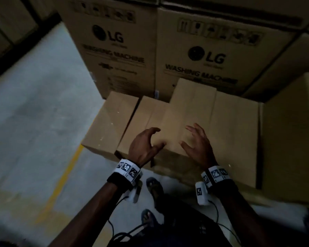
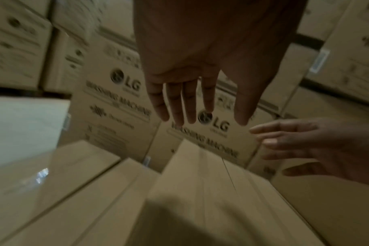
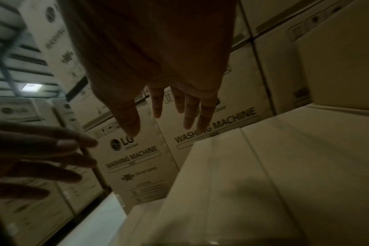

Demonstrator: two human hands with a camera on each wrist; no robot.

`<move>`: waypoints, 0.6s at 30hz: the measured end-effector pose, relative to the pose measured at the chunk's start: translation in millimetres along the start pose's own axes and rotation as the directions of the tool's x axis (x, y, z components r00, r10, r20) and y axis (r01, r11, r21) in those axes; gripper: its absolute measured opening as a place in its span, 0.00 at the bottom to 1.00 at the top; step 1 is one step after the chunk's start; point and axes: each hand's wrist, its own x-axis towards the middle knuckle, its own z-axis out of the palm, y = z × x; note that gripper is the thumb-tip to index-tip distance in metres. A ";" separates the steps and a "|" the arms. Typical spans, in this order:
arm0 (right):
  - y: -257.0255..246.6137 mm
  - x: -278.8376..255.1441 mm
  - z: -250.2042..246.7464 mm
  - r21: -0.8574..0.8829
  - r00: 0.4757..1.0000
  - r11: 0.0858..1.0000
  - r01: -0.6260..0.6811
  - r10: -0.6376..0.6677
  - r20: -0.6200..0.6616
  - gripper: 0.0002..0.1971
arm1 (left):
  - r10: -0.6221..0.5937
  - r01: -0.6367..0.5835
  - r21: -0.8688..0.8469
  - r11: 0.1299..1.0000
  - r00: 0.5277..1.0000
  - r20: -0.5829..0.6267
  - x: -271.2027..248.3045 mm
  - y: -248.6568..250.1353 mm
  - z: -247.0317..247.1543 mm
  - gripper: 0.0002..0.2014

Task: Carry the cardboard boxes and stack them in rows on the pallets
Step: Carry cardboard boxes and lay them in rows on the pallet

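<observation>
Plain cardboard boxes stand in a row before me. The top one (image 1: 191,111) rises above its neighbours; lower boxes (image 1: 111,122) sit to its left. My left hand (image 1: 146,141) and right hand (image 1: 196,141) hover just above the top box's near end, palms facing each other, fingers loosely spread, holding nothing. The left wrist view has my left hand (image 2: 196,106) with straight fingers over the box (image 2: 211,191) and the right hand (image 2: 305,146) beside it. From the right wrist, my right hand (image 3: 169,116) hangs open above the box (image 3: 253,183). No pallet shows.
Tall printed washing-machine cartons (image 1: 203,56) form a wall right behind the row. Another plain box (image 1: 289,131) stands higher at the right. Grey concrete floor (image 1: 39,113) with a yellow line (image 1: 64,175) lies to the left. My sandalled feet (image 1: 153,188) stand close to the boxes.
</observation>
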 end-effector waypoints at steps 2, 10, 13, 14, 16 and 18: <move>23.6 -22.2 -7.7 -0.030 0.997 0.997 -0.074 0.074 0.015 0.31 | -0.017 0.012 0.040 0.999 0.992 0.123 2.2 -2.7 30.5 0.34; 90.0 -48.7 -17.8 0.013 0.938 0.943 -0.334 0.331 0.101 0.35 | -0.128 0.036 0.277 0.960 0.938 0.323 32.8 -11.0 102.2 0.47; 108.3 -33.4 -4.7 -0.019 0.900 0.924 -0.382 0.377 0.221 0.38 | -0.177 0.056 0.330 0.942 0.920 0.350 48.7 -18.2 113.4 0.49; 116.4 -24.6 -1.8 -0.022 0.892 0.924 -0.382 0.375 0.252 0.38 | -0.190 0.056 0.351 0.935 0.913 0.361 56.7 -18.2 118.5 0.49; 116.8 -17.7 10.9 -0.033 0.887 0.927 -0.373 0.366 0.281 0.38 | -0.208 0.049 0.394 0.918 0.905 0.371 57.0 -26.7 117.6 0.48; 123.7 -7.5 17.4 -0.073 0.875 0.922 -0.379 0.383 0.296 0.38 | -0.235 0.046 0.437 0.898 0.891 0.389 62.2 -31.8 122.2 0.47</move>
